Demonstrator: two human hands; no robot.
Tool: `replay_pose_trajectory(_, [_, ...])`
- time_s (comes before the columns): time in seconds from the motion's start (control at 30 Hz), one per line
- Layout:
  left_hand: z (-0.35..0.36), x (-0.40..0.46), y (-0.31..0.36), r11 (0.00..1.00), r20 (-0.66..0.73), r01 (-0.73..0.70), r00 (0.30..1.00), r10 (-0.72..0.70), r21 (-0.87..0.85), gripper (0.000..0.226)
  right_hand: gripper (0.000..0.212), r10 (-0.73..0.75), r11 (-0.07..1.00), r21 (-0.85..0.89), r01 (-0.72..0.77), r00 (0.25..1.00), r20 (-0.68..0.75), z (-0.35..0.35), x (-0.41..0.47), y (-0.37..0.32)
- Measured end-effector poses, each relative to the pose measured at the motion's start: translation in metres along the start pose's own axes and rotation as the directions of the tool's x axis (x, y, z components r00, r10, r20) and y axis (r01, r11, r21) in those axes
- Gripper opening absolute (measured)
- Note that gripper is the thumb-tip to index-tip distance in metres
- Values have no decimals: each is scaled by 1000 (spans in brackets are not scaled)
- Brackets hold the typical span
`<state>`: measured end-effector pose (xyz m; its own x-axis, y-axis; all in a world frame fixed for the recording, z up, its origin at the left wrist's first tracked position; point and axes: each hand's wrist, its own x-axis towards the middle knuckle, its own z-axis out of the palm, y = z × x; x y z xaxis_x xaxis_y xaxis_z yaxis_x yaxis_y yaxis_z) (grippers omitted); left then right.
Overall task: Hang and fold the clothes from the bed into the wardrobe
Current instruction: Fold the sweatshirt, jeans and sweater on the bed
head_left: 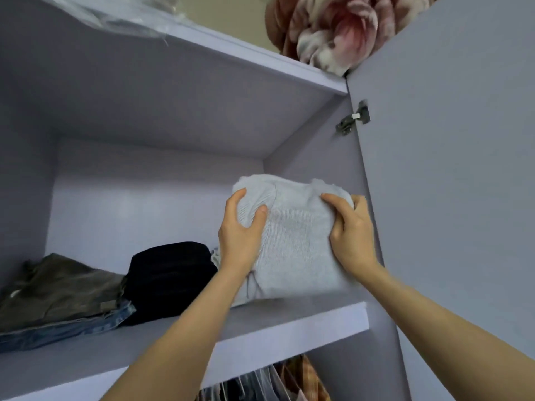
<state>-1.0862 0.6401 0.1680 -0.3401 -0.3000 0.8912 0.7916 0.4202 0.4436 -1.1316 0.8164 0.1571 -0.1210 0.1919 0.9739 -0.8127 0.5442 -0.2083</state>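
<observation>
A folded light grey knit sweater (298, 238) sits on the lilac wardrobe shelf (260, 328), tucked into the right corner against the side wall. My left hand (241, 227) grips its left side, thumb pressed into the knit. My right hand (351, 227) holds its right upper edge, fingers curled over the fabric. Both arms reach up from below. A thin cord hangs from the sweater near my left wrist.
Left of the sweater on the same shelf lie a folded black garment (170, 279) and an olive garment (58, 287) stacked on blue jeans (75, 328). A floral blanket (333, 30) sits on the top shelf. Hanging clothes (286, 380) show below. The open door (463, 198) stands right.
</observation>
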Motion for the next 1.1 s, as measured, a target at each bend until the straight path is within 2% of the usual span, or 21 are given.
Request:
replay_pose_trajectory(0.1, [16,42,-43,999,-11,-20,1000,20,27,46,35,-2,999,46,1,1000,25,49,22,35])
replay_pose_trajectory(0.2, [30,71,-78,998,-42,-29,999,31,55,46,44,-9,995,97,6,999,31,92,41,63])
replay_pose_trajectory(0.3, [42,111,-123,994,-96,-30,995,40,105,46,36,-30,992,123,26,999,35,150,67,100])
replay_pose_trajectory(0.37, [50,137,-164,983,-148,34,989,-7,182,47,38,-9,991,134,-4,995,97,195,80,128])
replay_pose_trajectory(0.4, [52,148,-183,966,-158,123,983,-89,226,48,39,26,992,115,-47,983,181,217,86,142])
replay_pose_trajectory(0.43, [53,156,-202,918,-138,251,966,-218,306,51,39,79,993,59,-103,948,310,241,89,160])
replay_pose_trajectory(0.47, [54,160,-222,803,-107,379,921,-374,459,54,39,148,988,-44,-145,871,468,263,88,178])
replay_pose_trajectory(0.5, [53,160,-239,614,-97,445,852,-514,652,56,38,224,974,-163,-156,746,627,285,83,195])
replay_pose_trajectory(0.53, [52,159,-250,425,-114,430,797,-592,797,56,38,290,953,-282,-113,617,732,299,76,205])
replay_pose_trajectory(0.57, [50,157,-257,311,-118,365,792,-599,877,55,37,327,931,-364,-42,540,775,308,70,212])
replay_pose_trajectory(0.6, [49,156,-262,272,-85,281,821,-564,920,54,36,324,921,-389,18,518,792,313,66,213])
replay_pose_trajectory(0.67, [51,161,-262,294,75,69,890,-451,953,53,37,215,948,-308,81,551,807,314,63,208])
replay_pose_trajectory(0.7, [53,166,-260,299,162,-31,891,-424,954,52,39,163,963,-252,99,531,831,314,62,204])
replay_pose_trajectory(0.73, [57,171,-258,311,232,-96,869,-438,946,51,42,134,969,-216,118,480,867,312,63,200])
replay_pose_trajectory(0.8, [64,170,-260,321,307,-137,763,-569,937,50,48,167,961,-225,157,316,934,310,58,200])
replay_pose_trajectory(0.87, [64,157,-271,249,305,-180,648,-698,952,55,52,219,948,-259,185,215,952,308,44,207])
replay_pose_trajectory(0.93, [58,144,-284,193,279,-203,628,-726,960,62,53,230,937,-278,212,222,947,305,29,213])
replay_pose_trajectory(1.0, [56,136,-289,186,273,-201,641,-717,962,64,53,239,930,-294,220,245,939,299,18,213])
replay_pose_trajectory(1.1, [57,135,-279,152,269,-230,667,-695,961,62,54,282,929,-326,177,236,930,289,16,208])
